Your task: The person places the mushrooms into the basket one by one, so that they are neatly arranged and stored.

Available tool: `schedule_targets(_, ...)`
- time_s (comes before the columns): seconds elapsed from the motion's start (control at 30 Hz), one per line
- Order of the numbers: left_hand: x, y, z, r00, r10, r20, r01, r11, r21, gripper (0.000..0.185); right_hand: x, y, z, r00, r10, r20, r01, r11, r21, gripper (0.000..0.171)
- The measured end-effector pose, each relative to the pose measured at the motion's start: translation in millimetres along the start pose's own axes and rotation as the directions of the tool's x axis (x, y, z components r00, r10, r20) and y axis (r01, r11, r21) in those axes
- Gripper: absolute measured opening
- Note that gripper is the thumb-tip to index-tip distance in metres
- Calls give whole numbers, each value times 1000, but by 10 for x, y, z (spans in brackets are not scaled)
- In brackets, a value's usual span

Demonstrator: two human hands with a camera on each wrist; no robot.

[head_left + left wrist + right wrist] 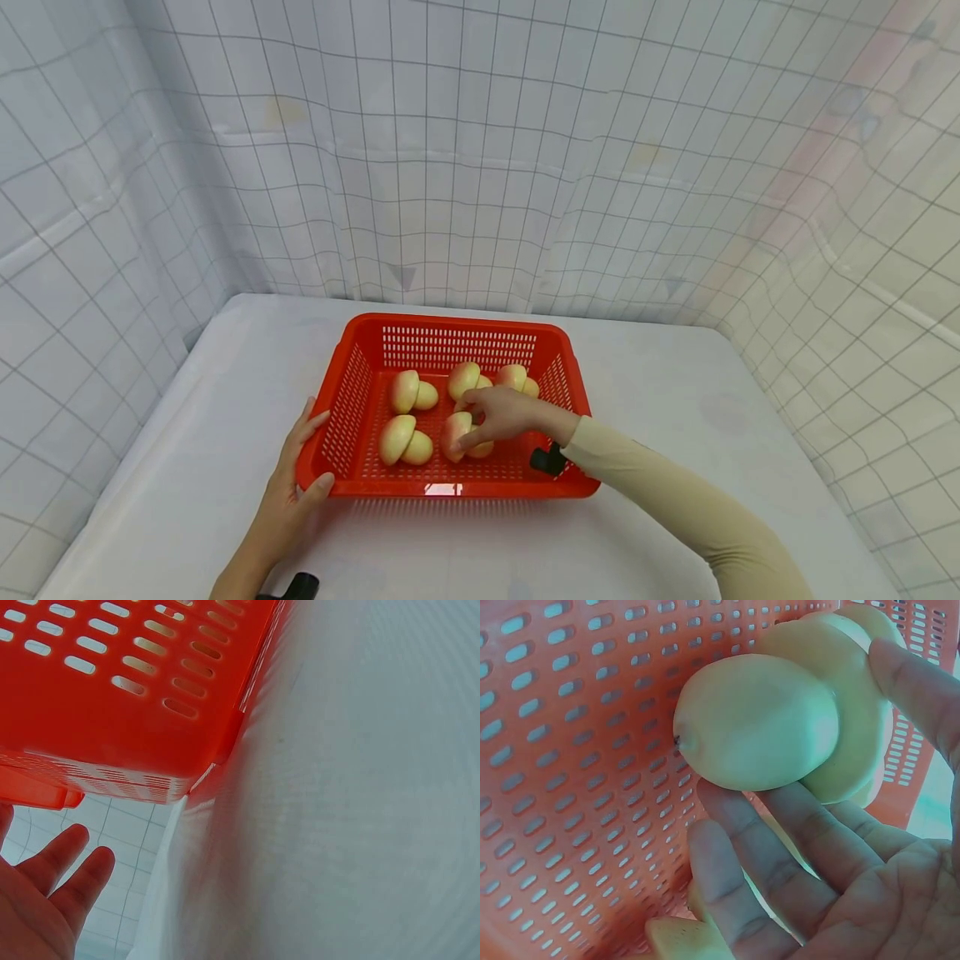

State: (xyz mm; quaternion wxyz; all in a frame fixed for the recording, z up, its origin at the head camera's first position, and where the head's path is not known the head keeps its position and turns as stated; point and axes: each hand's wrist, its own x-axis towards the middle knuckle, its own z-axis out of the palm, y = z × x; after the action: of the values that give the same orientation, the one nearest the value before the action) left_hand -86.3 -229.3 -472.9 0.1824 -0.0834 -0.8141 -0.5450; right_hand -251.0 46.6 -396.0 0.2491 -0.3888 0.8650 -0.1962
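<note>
Several mushroom-shaped pieces, pale yellow with reddish patches on their caps, lie in a red plastic basket (pixel 472 488). Reaching into it from the right, my right hand (pixel 506 414) holds the front-middle mushroom (pixel 453 433). In the right wrist view the thumb lies against its cap, and fingers sit under the rounded stem (pixel 757 724). My left hand (pixel 288 492) rests at the basket's front left corner, thumb and fingertips at the rim. Its visible fingers look spread and fairly straight in the left wrist view. Another mushroom (pixel 405 440) lies left of the held one.
Three mushrooms form the back row, the rightmost (pixel 513 379) partly behind my right hand. The basket stands on a white-covered table (pixel 645 375). White sheets with a dark grid (pixel 465 167) hang behind and at both sides.
</note>
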Motion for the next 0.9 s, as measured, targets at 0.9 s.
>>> schedule_targets(0.9,1,-22,-7,1000,-6,0,6,1000,16,71,-10,85,7,993,40,110,-53,992,117,38)
